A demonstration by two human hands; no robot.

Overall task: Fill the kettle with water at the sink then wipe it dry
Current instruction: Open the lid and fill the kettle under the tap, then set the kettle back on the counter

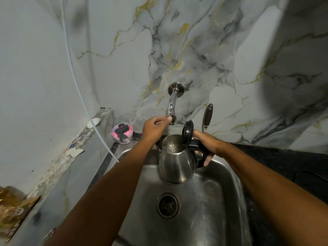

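Note:
A stainless steel kettle (175, 164) with a black handle hangs over the steel sink (221, 201), below the chrome wall tap (172, 105). Its black lid (187, 133) stands flipped open, and water with bubbles shows inside the mouth. My right hand (206, 143) is wrapped around the kettle's handle. My left hand (156, 127) reaches up to the tap's lower end, with fingertips closed on its knob. I cannot make out a water stream.
A pink tub (122, 134) with a dark scrubber sits at the sink's back left corner. A white hose (85, 107) hangs down toward the sink's left rim. A dark-handled utensil (207, 116) leans on the marble wall. Black countertop (284, 160) lies to the right, a ledge with soap (93, 122) to the left.

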